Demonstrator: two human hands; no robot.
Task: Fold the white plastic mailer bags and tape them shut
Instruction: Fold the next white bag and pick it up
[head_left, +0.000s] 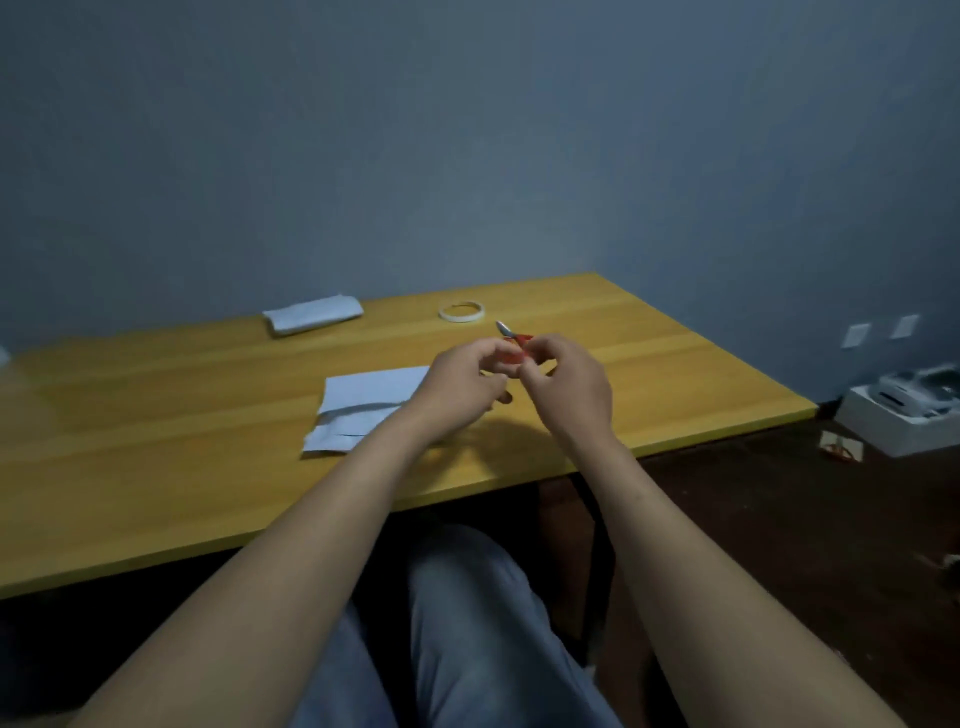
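A white mailer bag (363, 400) lies partly folded on the yellow table (156, 467), just left of my hands. A second white bag (311, 314), folded into a small bundle, sits at the table's back. A roll of tape (461, 310) lies flat near the back edge. My right hand (566, 384) hovers above the table with its fingers curled round the red handles of small scissors (506, 332), whose silver blades point away to the left. My left hand (462, 389) is close beside it, fingers curled toward the scissors; whether it pinches anything is hidden.
A grey wall stands right behind the table. On the dark floor to the right are a white box (904, 410) with a device in it and a small scrap (840, 447). My legs are under the table's front edge.
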